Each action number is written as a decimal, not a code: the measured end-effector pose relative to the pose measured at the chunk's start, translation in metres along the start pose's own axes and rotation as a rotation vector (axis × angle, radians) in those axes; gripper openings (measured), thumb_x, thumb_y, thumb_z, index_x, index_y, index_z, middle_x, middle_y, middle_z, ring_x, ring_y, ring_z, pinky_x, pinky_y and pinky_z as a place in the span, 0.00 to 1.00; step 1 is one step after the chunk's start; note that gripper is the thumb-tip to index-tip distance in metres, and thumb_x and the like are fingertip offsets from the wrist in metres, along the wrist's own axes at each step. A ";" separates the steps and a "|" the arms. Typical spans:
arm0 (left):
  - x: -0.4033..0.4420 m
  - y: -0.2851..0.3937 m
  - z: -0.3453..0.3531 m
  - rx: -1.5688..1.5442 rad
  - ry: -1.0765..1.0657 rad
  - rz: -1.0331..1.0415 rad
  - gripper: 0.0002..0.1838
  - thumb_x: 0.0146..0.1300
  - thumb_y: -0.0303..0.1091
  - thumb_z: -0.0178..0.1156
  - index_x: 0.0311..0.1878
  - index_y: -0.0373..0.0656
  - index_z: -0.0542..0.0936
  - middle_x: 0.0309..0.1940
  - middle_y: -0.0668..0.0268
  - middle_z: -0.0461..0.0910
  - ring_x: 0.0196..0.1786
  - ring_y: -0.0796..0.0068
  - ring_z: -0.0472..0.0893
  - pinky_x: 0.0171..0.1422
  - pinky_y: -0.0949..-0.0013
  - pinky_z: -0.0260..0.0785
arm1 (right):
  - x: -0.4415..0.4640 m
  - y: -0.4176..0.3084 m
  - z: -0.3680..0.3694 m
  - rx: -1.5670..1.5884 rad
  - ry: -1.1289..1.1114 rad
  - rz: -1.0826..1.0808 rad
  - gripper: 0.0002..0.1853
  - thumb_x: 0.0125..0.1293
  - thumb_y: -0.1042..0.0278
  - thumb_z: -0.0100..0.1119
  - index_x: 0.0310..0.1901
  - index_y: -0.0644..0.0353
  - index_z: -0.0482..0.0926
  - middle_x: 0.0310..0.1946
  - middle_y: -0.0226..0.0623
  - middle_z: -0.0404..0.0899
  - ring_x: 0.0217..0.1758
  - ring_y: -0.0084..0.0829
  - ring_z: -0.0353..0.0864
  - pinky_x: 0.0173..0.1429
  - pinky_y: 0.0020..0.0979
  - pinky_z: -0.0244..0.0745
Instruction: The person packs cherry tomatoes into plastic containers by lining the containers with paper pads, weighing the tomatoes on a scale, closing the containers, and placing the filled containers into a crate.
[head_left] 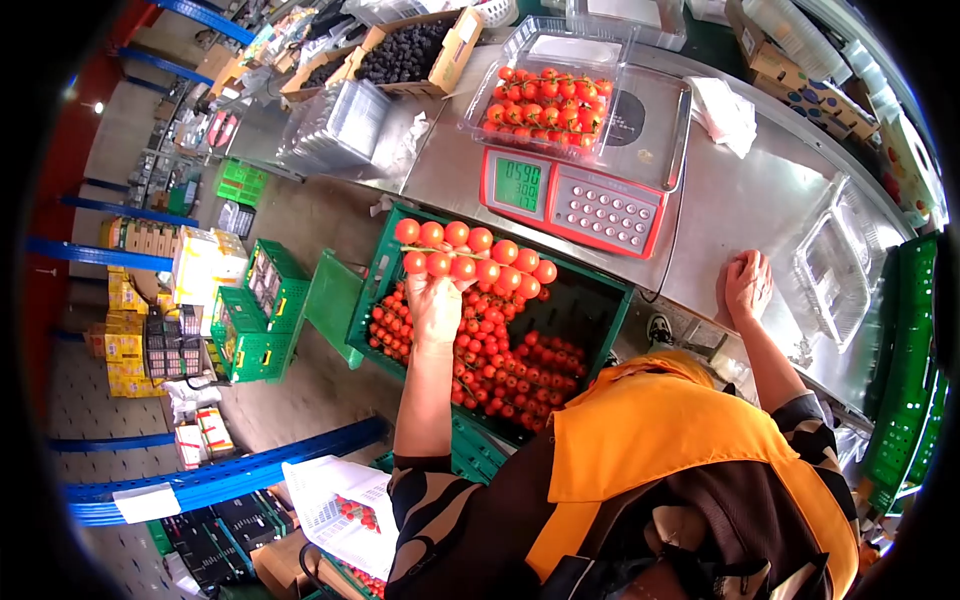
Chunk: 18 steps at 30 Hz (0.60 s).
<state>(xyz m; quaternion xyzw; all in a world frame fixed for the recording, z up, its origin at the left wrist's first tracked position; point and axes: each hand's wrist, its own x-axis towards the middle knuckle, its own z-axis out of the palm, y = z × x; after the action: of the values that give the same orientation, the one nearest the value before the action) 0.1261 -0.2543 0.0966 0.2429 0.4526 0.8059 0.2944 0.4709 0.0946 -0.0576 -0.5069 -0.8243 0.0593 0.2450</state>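
Note:
My left hand is closed on a truss of red cherry tomatoes, two rows along a green stem, held above a green crate. Inside that crate lie many more cherry tomato trusses. On the steel table, my right hand rests near the front edge with its fingers curled in and nothing visible in them. Between and beyond my hands stands a red-framed digital scale, its display lit. A clear plastic punnet filled with tomato trusses sits on its steel pan.
Clear empty trays lie right of my right hand. A crumpled white cloth is behind the scale. Stacked clear lids and a carton of dark grapes stand at the back left. Green crates and a blue rail are left.

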 end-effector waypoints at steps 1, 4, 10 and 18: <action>0.008 0.001 0.000 0.048 0.088 0.019 0.13 0.74 0.26 0.54 0.59 0.40 0.75 0.57 0.55 0.78 0.59 0.58 0.81 0.58 0.53 0.83 | 0.000 0.001 0.000 0.006 0.003 -0.001 0.06 0.63 0.66 0.56 0.40 0.54 0.74 0.39 0.38 0.76 0.48 0.44 0.77 0.53 0.46 0.72; 0.028 0.014 0.013 -0.011 -0.001 0.053 0.14 0.75 0.26 0.53 0.61 0.39 0.75 0.59 0.58 0.77 0.60 0.59 0.80 0.59 0.56 0.82 | -0.001 0.002 -0.002 0.008 0.008 0.001 0.06 0.63 0.66 0.56 0.40 0.54 0.73 0.38 0.38 0.75 0.47 0.44 0.77 0.52 0.46 0.71; 0.102 0.044 0.072 0.241 0.115 0.200 0.10 0.73 0.25 0.56 0.55 0.41 0.77 0.52 0.61 0.80 0.53 0.62 0.84 0.53 0.57 0.83 | 0.000 -0.003 -0.009 0.025 -0.016 0.044 0.06 0.64 0.67 0.56 0.41 0.54 0.73 0.40 0.40 0.75 0.49 0.44 0.76 0.54 0.45 0.70; 0.221 0.030 0.119 1.523 -0.395 0.792 0.17 0.65 0.16 0.50 0.52 0.43 0.80 0.47 0.54 0.81 0.48 0.57 0.84 0.51 0.61 0.79 | 0.000 -0.005 -0.011 0.029 -0.020 0.047 0.06 0.63 0.68 0.56 0.40 0.55 0.73 0.40 0.40 0.75 0.48 0.44 0.76 0.53 0.45 0.70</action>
<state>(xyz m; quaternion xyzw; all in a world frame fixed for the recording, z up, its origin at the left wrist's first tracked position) 0.0397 -0.0438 0.2065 0.6474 0.6903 0.2712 -0.1758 0.4713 0.0905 -0.0464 -0.5218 -0.8138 0.0819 0.2424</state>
